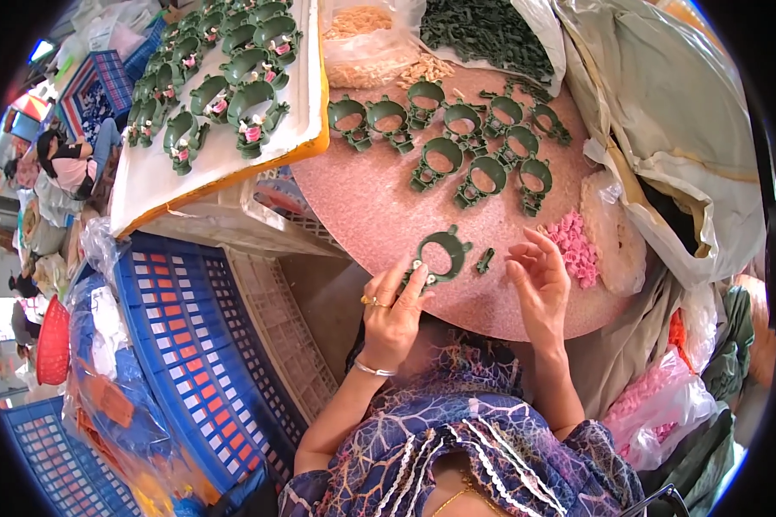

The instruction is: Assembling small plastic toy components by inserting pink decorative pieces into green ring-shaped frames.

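Observation:
A dark green plastic ring piece with small knobs and pale eye-like dots is in my left hand, its thumb and fingers closed on the lower left edge above the round pink table. My right hand hovers at the table's right, fingers curved and apart, with nothing visible in it. Between the hands lies a small dark green part. Just beyond the right hand is a heap of small pink pieces. Several similar green ring pieces are spread over the table's far half.
At the far left, a white tray with a yellow edge bears rows of green pieces with pink parts. Bags of pale pieces and dark green parts stand at the back. A blue basket is left of me; a grey-green sack stands right.

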Demonstrator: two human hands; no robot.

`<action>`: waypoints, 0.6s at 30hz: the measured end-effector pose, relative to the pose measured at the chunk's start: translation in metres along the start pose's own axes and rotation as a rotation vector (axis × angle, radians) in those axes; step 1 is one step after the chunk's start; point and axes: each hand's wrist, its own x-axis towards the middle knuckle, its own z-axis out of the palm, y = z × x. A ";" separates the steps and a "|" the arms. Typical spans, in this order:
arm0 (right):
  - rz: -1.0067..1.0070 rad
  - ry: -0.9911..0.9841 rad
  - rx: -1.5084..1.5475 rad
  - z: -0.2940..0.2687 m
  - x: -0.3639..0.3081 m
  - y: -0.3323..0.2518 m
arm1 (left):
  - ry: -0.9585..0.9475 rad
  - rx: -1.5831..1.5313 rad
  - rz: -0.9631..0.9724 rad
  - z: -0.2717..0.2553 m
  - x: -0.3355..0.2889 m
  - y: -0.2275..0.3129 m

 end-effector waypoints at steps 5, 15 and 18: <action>-0.072 0.055 -0.170 -0.016 0.005 0.002 | -0.047 0.087 0.030 -0.004 -0.008 -0.013; -0.121 0.030 -0.320 -0.012 -0.001 0.018 | -0.094 0.143 0.051 -0.005 -0.010 -0.009; -0.317 -0.059 -0.485 -0.009 0.000 0.009 | -0.062 -0.221 -0.432 -0.020 -0.010 0.009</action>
